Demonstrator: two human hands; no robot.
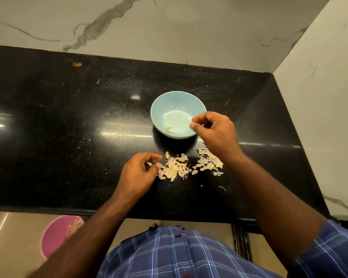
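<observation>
Left hand [141, 169], fingers curled, pinches a garlic clove [159, 165] at the left edge of the garlic pile [174, 169]. Right hand [215, 129] hovers curled over the right rim of the bowl [161, 105]; whether it holds anything cannot be told. Both the pile and the bowl rest on the counter [68, 137].

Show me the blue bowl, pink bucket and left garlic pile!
blue bowl [169, 103]: head view, far inner wall.
pink bucket [52, 243]: head view, inner wall.
left garlic pile [174, 169]: head view, heap's middle.

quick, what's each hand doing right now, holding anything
Left hand: pinches a garlic clove.
Right hand: fingers curled over the blue bowl; cannot tell if it holds anything.
</observation>
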